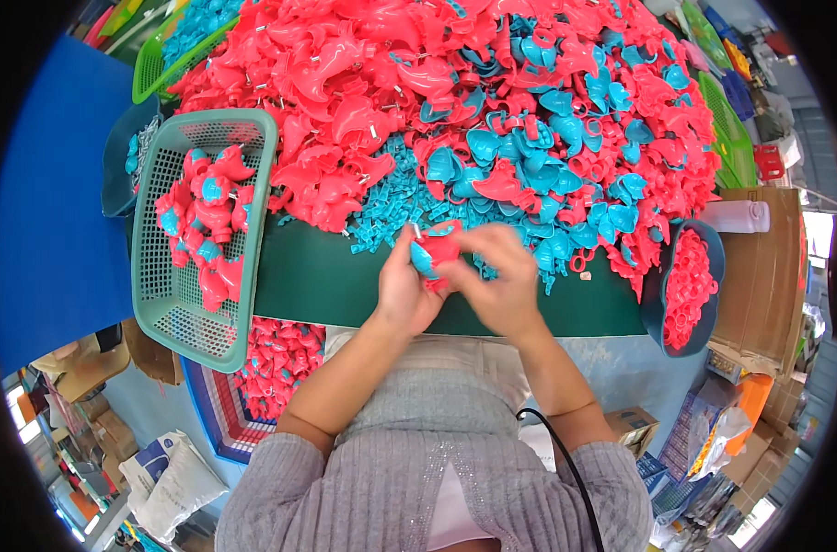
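Close to the table's near edge, my left hand (pixel 403 293) is wrapped round a red and blue plastic toy part (pixel 434 250). My right hand (pixel 503 279) meets the same part from the right, its thumb against it and its fingers smeared by motion. Whether those fingers pinch a smaller piece does not show. Just beyond my hands lies a heap of red shell parts (pixel 345 115), mixed with blue cup-shaped parts (pixel 542 170) and small blue pieces (pixel 391 198).
A green basket (pixel 262 166) with red and blue assembled parts stands on the left. At the right edge sits a dark bin (pixel 653 304) of small red rings. Below the table, a crate (pixel 207 405) holds more red parts. A pale bottle (pixel 736 216) lies beside a cardboard box (pixel 759 276).
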`<state>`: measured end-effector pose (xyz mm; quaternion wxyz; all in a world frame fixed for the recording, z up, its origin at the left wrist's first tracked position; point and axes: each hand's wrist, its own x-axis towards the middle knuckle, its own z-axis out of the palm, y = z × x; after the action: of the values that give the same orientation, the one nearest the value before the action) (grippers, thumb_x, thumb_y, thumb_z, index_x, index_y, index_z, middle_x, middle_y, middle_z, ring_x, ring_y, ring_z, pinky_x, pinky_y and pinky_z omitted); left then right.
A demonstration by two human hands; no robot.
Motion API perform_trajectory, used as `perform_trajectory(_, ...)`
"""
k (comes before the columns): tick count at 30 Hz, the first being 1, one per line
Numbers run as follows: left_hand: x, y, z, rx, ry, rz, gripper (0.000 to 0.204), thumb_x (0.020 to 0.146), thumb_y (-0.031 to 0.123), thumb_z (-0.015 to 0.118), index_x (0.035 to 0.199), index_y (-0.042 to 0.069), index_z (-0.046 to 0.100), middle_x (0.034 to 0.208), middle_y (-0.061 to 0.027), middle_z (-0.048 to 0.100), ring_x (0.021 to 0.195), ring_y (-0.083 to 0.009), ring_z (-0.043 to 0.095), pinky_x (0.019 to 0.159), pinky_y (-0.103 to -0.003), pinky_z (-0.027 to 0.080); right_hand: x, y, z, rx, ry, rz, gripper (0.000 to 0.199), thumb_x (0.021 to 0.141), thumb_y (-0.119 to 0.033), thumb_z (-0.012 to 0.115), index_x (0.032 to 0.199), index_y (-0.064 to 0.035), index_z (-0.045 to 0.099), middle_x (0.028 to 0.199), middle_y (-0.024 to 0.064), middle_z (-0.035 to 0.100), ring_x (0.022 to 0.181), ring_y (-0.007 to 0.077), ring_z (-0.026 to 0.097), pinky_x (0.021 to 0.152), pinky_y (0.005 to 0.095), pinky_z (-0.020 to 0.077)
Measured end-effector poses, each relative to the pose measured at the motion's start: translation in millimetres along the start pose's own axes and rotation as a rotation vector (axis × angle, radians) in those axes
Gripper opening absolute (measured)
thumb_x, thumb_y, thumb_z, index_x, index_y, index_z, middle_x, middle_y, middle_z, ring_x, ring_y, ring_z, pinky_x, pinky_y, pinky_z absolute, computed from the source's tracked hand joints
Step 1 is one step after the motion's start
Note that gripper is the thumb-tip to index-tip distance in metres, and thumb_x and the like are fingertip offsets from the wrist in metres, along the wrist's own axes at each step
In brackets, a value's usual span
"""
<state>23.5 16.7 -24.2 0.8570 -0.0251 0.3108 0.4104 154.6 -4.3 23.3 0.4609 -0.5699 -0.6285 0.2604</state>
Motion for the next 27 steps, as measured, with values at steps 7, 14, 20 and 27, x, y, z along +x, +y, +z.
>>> perform_trajectory(7, 7, 11, -4, 0.008, -0.013, -0.058, 0.060, 0.099, 0.052, 0.021, 0.117, 0.004, 0.053, 0.098, -0.0128, 0.062, 0.074, -0.0193, 0.056, 0.059, -0.031, 0.042, 50, 55, -10, -0.832, -0.013, -0.244, 0.023, 0.076, -0.002, 0.067, 0.099, -0.0039, 0.065, 0.100, 0.0116, 0.060, 0.080, 0.0303, 0.058, 0.072, 0.0377, 0.0480)
perform_trajectory(14, 5, 22, 10, 0.064, -0.012, 0.082, 0.062, 0.095, 0.059, 0.027, 0.112, 0.006, 0.055, 0.094, -0.0135, 0.062, 0.069, -0.0187, 0.057, 0.052, -0.030, 0.044, 40, 9, -32, 0.352, 0.072, 0.159, 0.018, 0.082, 0.000, 0.062, 0.100, 0.0031, 0.064, 0.085, 0.0065, 0.064, 0.072, 0.0146, 0.058, 0.062, 0.0266, 0.0465)
perform_trajectory(20, -8, 17, 34, 0.222, -0.034, 0.101, 0.062, 0.096, 0.058, 0.026, 0.102, 0.005, 0.058, 0.085, -0.0077, 0.063, 0.069, -0.0159, 0.060, 0.056, -0.030, 0.048, 19, -5, -7, 0.574, -0.009, 0.313, 0.027, 0.084, -0.006, 0.063, 0.110, 0.0034, 0.062, 0.103, 0.0076, 0.058, 0.077, 0.0061, 0.054, 0.061, 0.0194, 0.0409)
perform_trajectory(27, -16, 10, 43, 0.174, 0.025, 0.167, 0.058, 0.098, 0.054, 0.024, 0.107, 0.005, 0.054, 0.094, -0.0097, 0.063, 0.080, -0.0164, 0.062, 0.069, -0.031, 0.053, 20, -14, -22, -0.218, -0.155, -0.354, 0.062, 0.073, -0.027, 0.077, 0.125, -0.0023, 0.055, 0.137, 0.0186, 0.045, 0.120, 0.0351, 0.047, 0.097, 0.0412, 0.0392)
